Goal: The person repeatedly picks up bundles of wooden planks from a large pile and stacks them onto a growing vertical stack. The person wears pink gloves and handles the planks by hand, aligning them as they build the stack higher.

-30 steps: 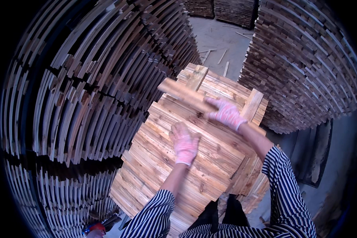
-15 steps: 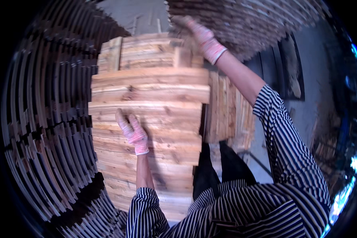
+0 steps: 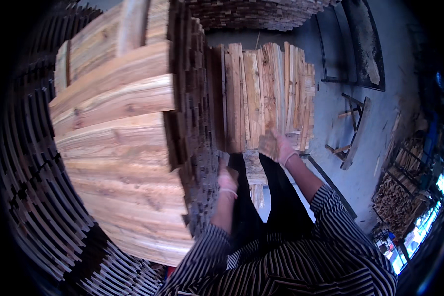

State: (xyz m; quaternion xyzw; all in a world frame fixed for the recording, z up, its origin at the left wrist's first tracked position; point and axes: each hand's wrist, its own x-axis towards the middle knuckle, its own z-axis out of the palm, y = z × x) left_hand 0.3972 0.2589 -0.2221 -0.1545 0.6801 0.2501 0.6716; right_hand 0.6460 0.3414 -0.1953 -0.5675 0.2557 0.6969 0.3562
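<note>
My right hand [image 3: 278, 147], in a pink glove with brown-stained fingers, is over the near ends of a lower stack of upright-looking wooden boards [image 3: 251, 98]. Its fingers are stretched toward the left and grip no board that I can see. Lower and to the left, my left hand [image 3: 227, 178] wears a matching glove. Motion blurs it somewhat, but its fingers point away from me, thumb apart, with nothing visible in them. It hangs between the lower boards and the side of a taller stack of light planks [image 3: 118, 143], whose planks lie crosswise.
Dark rows of stacked slats [image 3: 29, 163] line the left side, and another slat pile [image 3: 251, 15] stands at the far end. On the right floor lie a small wooden frame [image 3: 352, 128] and a dark panel [image 3: 350, 44]. A heap of wood offcuts [image 3: 397, 197] sits farther right.
My view has turned right, so the tall plank stack now sits farther left. Both hands have come off that stack's side, the right one drawing back toward the lower boards' near ends.
</note>
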